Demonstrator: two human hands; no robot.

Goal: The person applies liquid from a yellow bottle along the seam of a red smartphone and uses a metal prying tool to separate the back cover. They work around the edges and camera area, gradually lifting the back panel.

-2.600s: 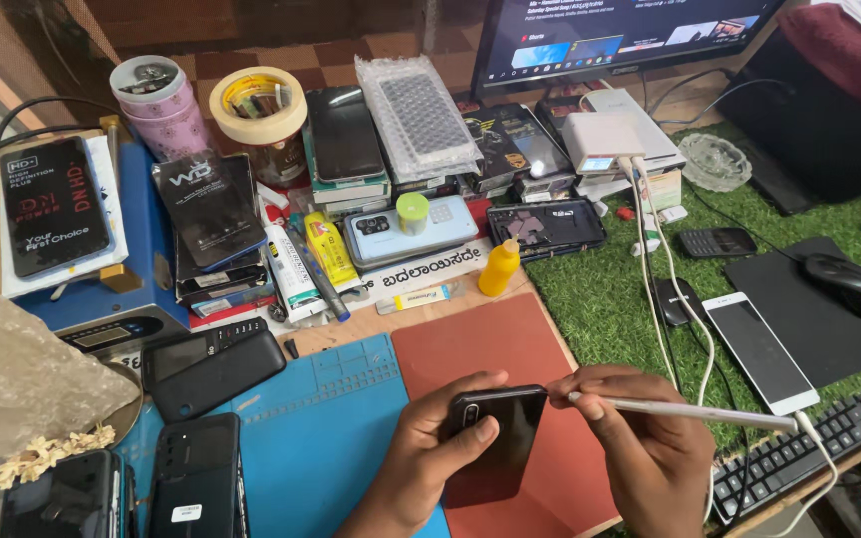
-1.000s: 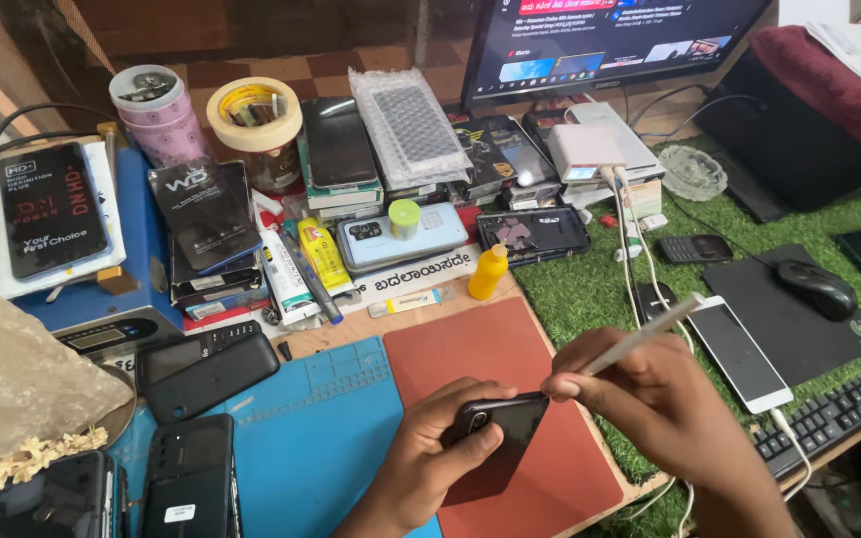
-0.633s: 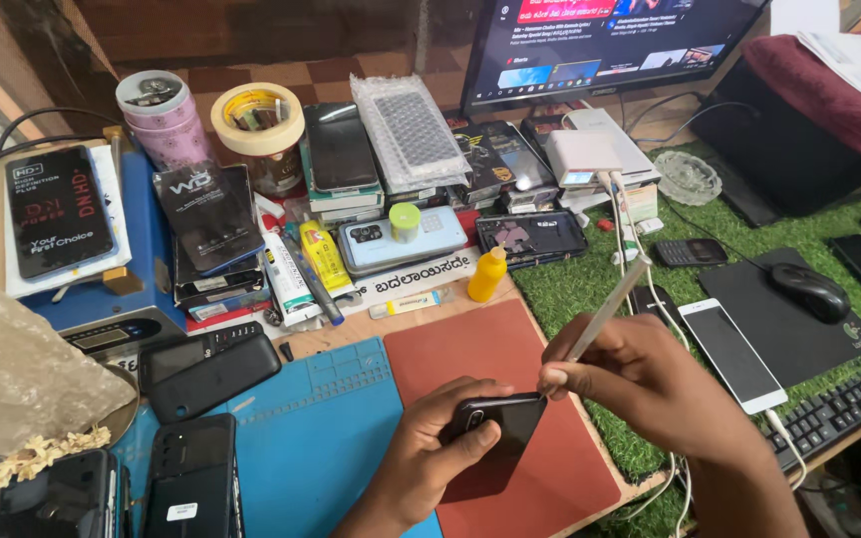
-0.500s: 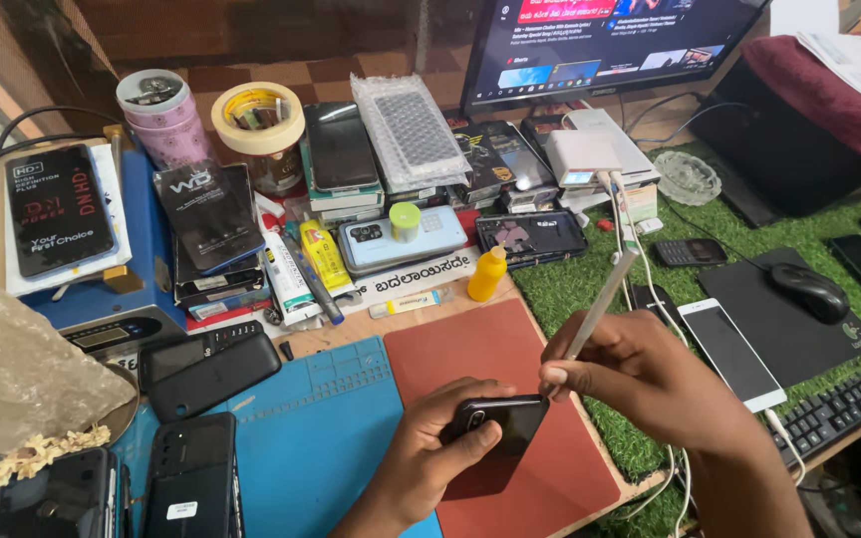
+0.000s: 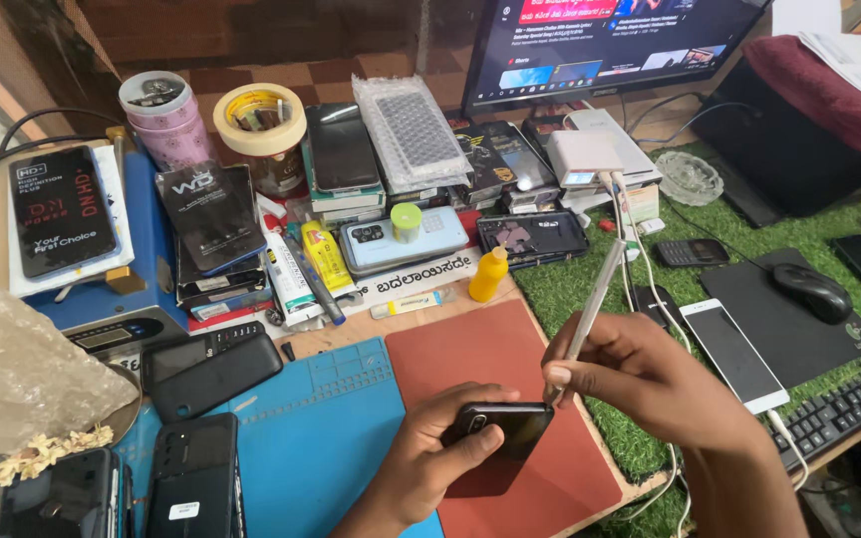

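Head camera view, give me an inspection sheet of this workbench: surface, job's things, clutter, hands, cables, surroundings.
Surface: red mat beside a blue mat, with green turf on the right.
Job's things: black phone held over the red mat; slim silver tool with its tip at the phone's top edge.
Clutter: other phones, boxes, tape rolls, glue tubes, yellow bottle.
Hands: left hand grips the phone; right hand holds the tool like a pen.
Cables: white cables run across the turf towards a white phone.
Surroundings: monitor switched on, mouse, keyboard.
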